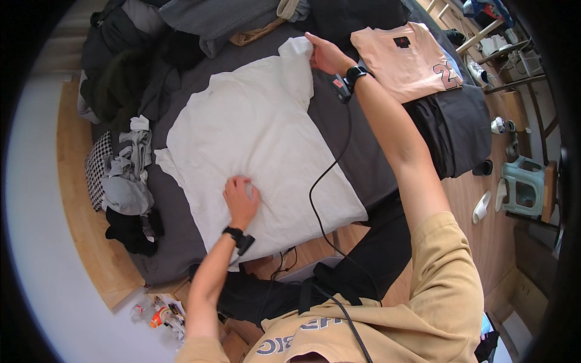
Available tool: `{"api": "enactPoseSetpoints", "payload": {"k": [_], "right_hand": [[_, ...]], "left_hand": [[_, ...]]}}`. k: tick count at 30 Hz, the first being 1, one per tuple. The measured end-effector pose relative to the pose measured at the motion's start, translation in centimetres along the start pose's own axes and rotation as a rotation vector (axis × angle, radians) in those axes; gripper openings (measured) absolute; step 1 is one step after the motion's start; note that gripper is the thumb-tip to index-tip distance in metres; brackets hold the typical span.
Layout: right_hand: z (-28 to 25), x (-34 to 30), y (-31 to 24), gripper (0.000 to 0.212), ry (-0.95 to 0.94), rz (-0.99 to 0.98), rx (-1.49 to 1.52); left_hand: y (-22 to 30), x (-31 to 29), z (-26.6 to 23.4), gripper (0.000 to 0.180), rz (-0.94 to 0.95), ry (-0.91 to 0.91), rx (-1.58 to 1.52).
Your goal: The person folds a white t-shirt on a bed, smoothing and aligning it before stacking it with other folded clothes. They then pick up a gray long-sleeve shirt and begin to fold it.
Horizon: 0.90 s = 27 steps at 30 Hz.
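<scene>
Shirt of white cotton [260, 139] runs long from 7 to 1 o'clock; left hand [241, 198] presses flat near 7, right hand [327, 55] pinches the sleeve at 1.

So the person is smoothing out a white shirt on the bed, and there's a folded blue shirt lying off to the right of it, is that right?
Not quite: the folded shirt to the right is pink, not blue, as the head view shows. The rest holds: the white shirt lies spread on the bed, with the left hand pressing flat on it and the right hand at its far sleeve.
</scene>
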State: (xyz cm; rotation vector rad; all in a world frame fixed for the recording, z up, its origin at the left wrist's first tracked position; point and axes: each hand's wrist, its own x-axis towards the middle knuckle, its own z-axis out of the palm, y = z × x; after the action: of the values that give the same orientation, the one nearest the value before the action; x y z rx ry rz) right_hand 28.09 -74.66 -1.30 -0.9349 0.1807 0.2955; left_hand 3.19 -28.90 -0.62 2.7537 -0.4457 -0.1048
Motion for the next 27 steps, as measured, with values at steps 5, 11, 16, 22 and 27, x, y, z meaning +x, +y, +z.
{"api": "enactPoseSetpoints", "payload": {"k": [5, 11, 16, 22, 27], "right_hand": [[-0.2, -2.3, 1.6, 0.066, -0.124, 0.128, -0.993], [-2.2, -5.6, 4.1, 0.053, 0.032, -0.081, -1.068], [-3.6, -9.3, 7.1, 0.041, -0.126, -0.281, -0.552], [-4.6, -8.4, 6.7, 0.038, -0.074, -0.351, -0.340], [-4.3, -8.4, 5.8, 0.044, -0.181, -0.407, -0.509]], "left_hand": [[1.2, 16.7, -4.9, 0.014, 0.293, 0.073, -0.067], [12.7, 33.4, -5.4, 0.025, 0.530, -0.007, -0.244], [20.9, 37.4, -1.3, 0.043, 0.947, -0.171, -0.051], [25.5, 39.3, 1.4, 0.060, 0.915, -0.782, 0.213], [25.4, 40.9, 0.0, 0.041, 0.929, -0.659, 0.518]]}}
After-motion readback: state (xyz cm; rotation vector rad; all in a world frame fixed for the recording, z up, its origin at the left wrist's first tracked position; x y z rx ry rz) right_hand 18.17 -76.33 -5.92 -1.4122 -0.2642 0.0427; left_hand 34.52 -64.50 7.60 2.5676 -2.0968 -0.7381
